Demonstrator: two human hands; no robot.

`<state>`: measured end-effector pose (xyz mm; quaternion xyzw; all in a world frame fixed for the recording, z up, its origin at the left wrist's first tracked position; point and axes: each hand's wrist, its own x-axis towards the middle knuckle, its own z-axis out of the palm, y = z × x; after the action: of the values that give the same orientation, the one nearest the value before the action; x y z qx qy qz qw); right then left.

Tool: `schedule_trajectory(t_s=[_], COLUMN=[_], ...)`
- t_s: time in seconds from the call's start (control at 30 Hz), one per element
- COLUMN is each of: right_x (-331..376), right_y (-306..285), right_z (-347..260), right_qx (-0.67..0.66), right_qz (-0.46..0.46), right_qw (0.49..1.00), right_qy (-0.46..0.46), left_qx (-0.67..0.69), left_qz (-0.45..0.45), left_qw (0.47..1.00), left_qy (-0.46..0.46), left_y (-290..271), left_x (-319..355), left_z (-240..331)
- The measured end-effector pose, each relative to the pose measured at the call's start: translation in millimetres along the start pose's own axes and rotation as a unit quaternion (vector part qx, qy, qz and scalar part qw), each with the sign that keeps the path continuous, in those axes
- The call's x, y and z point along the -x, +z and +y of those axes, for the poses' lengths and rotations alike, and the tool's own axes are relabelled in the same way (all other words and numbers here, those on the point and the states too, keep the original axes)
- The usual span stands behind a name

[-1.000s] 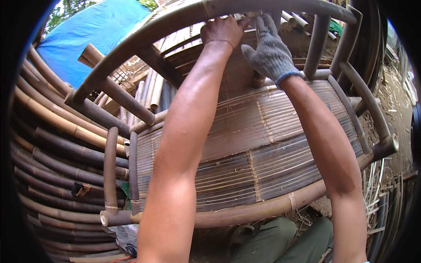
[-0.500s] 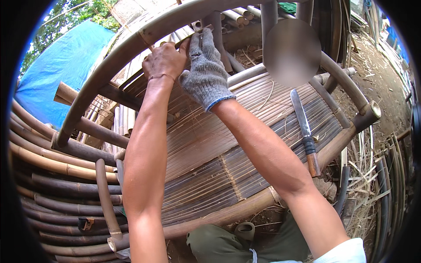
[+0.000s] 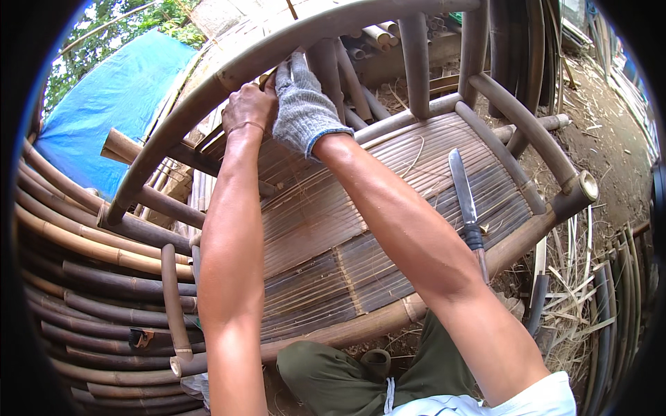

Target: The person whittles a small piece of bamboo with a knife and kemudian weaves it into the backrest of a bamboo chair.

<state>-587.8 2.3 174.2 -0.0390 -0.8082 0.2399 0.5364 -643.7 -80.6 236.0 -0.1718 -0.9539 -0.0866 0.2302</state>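
Observation:
My bare left hand [image 3: 248, 109] is closed on a thin bamboo strip [image 3: 266, 78] below the curved top rail of a bamboo bench [image 3: 267, 57]. Pressed beside it, my right hand [image 3: 304, 107] wears a grey knit glove with a blue cuff. Its fingers reach up close under the rail and are pressed together at the strip; their tips are partly hidden. On the slatted seat [image 3: 305, 236] lies a knife [image 3: 463, 187] with a dark wrapped wooden handle, blade pointing away from me. My right forearm partly covers the handle's end.
Bamboo poles [image 3: 104, 291] are stacked at the left, with a small orange-and-black object [image 3: 141, 338] on them. A blue tarp [image 3: 114, 104] hangs at the far left. Shavings [image 3: 572, 298] litter the ground at the right. Upright posts [image 3: 415, 66] join the bench's back rail and seat.
Both hands have shifted slightly left, and the gloved hand's fingers have moved in closer to the left hand along the strip. The view has shifted slightly; the knife still lies on the seat.

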Motion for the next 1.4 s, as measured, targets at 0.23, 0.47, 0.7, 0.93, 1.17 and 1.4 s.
schedule_trajectory(t_s=[0.23, 0.47, 0.7, 0.93, 1.17, 1.4], right_x=[0, 26, 11, 6, 0, 0], right_y=[-8, -4, 4, 3, 4, 10], right_z=[3, 15, 13, 24, 23, 35], right_qx=[-0.061, -0.037, -0.026, -0.041, -0.030, -0.032], right_qz=[-0.165, -0.126, -0.160, -0.206, -0.216, -0.208], right_qw=[0.975, 0.985, 0.983, 0.974, 0.972, 0.971], right_qy=[0.135, 0.114, 0.083, 0.089, 0.090, 0.116], left_qx=[-0.022, -0.053, -0.062, -0.055, -0.064, -0.070], left_qz=[-0.038, -0.042, -0.030, -0.028, -0.032, -0.045], left_qw=[0.999, 0.997, 0.998, 0.998, 0.997, 0.996], left_qy=[-0.003, 0.021, -0.008, -0.005, -0.008, -0.007], left_y=[6, 30, 21, 28, 20, 22], left_x=[-2, 3, -9, -16, -17, -16], left_z=[1, 3, -3, -5, -5, 4])
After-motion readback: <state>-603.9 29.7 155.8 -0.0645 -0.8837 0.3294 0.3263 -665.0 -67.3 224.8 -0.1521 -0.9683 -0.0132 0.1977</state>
